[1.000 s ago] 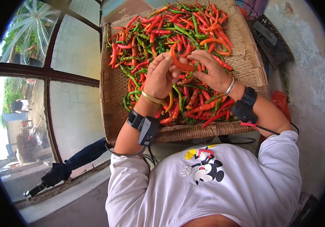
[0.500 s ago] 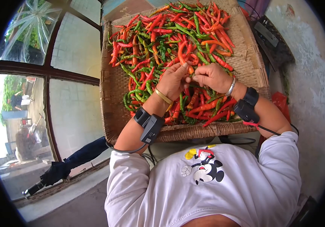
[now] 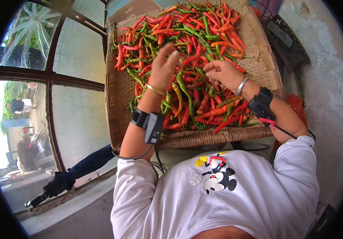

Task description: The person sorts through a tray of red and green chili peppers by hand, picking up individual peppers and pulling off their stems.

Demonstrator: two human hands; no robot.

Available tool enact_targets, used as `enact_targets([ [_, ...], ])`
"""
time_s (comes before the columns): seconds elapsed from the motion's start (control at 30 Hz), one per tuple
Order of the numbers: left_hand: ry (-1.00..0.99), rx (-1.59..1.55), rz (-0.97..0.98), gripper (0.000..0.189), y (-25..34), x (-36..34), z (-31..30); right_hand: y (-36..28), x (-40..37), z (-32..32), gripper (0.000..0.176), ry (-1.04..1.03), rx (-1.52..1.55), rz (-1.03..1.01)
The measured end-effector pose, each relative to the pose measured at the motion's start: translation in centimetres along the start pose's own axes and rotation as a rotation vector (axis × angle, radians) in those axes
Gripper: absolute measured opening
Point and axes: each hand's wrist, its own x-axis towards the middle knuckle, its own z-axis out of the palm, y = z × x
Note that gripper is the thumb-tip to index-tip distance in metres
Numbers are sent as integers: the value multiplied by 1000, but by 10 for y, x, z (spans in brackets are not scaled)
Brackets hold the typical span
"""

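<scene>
A wide woven basket [image 3: 265, 63] holds a loose layer of red, orange and green chili peppers [image 3: 209, 104]. Above the left part of the peppers is my left hand [image 3: 164, 67], its fingers loosely bent and apart, slightly blurred, with no pepper seen in it. My right hand [image 3: 226, 75] hovers over the right middle of the pile, thumb and fingertips drawn together. Whatever lies between those fingertips, if anything, is too small to make out. Below and between the hands lie a curved green chili [image 3: 184, 88] and a yellowish one [image 3: 178, 98].
A folded dark umbrella [image 3: 77, 169] leans along the window sill at left, beside the framed window panes [image 3: 77, 47]. Right of the basket are a dark box-like object [image 3: 285, 38] and a red bag [image 3: 296, 106]. The basket's thick rim [image 3: 203, 139] runs close to my body.
My hands were together on an orange-red chili; they have now parted. The left has moved left and away with that chili no longer in it; the right has shifted slightly.
</scene>
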Motion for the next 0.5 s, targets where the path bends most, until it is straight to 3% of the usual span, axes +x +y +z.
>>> enact_targets([
  [0.03,-220,242,-120,32,-3,-9,0,-1,0,0,18,78,9,-19],
  [0.1,-383,395,-94,36,-17,-30,18,6,3,-1,19,84,46,-46],
  [0.17,-403,680,236,37,-39,-35,22,11,4,-1,18,189,184,-96],
  [0.23,-384,674,295,32,-44,-36,24,9,3,1,18,216,247,-104],
  [0.3,-387,400,-57,25,-42,-36,24,7,2,2,18,243,312,-112],
  [0.4,-316,249,-191,20,-32,-34,23,7,2,1,16,189,355,-161],
  [0.47,-296,201,-177,20,-33,-34,23,6,2,1,14,87,9,-453],
  [0.5,-275,151,-162,19,-35,-34,22,4,0,0,14,87,11,-453],
])
